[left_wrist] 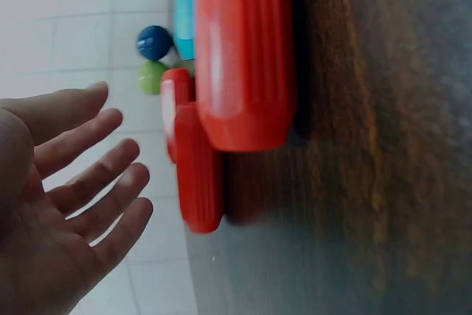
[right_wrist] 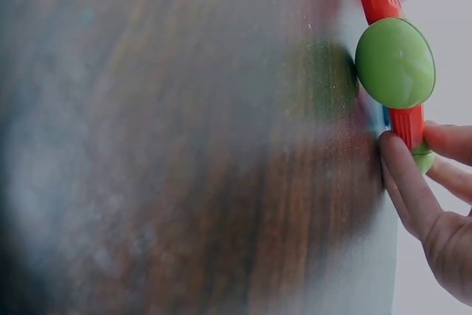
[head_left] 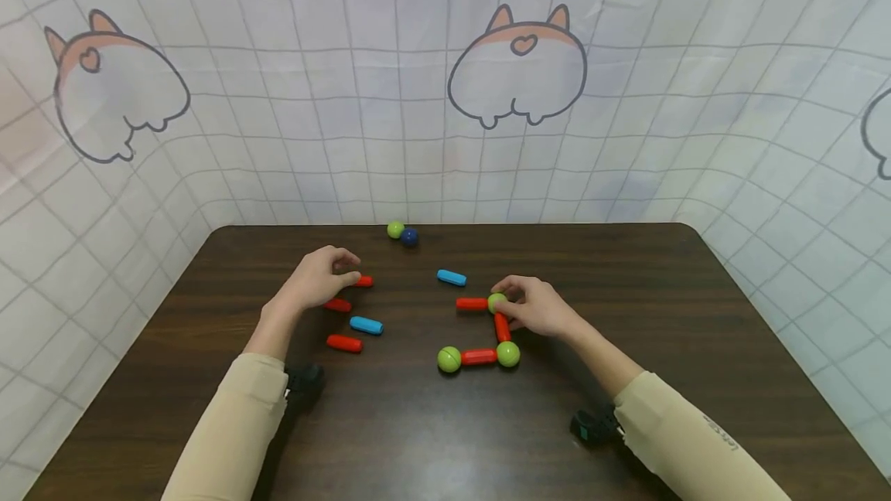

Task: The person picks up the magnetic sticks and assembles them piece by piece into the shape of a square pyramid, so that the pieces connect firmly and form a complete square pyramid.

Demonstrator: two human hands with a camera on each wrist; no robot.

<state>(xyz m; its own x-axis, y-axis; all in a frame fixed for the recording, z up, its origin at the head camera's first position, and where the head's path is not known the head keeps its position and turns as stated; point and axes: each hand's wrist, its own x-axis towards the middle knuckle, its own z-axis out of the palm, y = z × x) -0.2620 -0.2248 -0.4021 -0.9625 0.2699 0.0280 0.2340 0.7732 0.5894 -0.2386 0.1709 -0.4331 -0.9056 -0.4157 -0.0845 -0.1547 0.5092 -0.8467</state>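
My left hand [head_left: 322, 278] hovers at the left of the table, its fingers spread and loosely bent with nothing in them. Just past its thumb lies a red rod [head_left: 364, 281], partly hidden by the hand. Another red rod [head_left: 338, 305] sits under the wrist side. On the right, my right hand [head_left: 536, 306] pinches a green ball [head_left: 497, 303] between thumb and fingers. That ball joins a red rod [head_left: 472, 304] pointing left and a red rod [head_left: 503, 327] running toward me. A second green ball [right_wrist: 396, 64], a red rod [head_left: 479, 356] and a third green ball [head_left: 448, 359] continue the chain.
Nearer me on the left lie a blue rod [head_left: 366, 325] and a red rod [head_left: 344, 343]. Another blue rod [head_left: 452, 277] is mid-table. A green ball [head_left: 395, 230] and a dark blue ball [head_left: 409, 237] stand by the far edge, before a hanging checked cloth [head_left: 418, 99].
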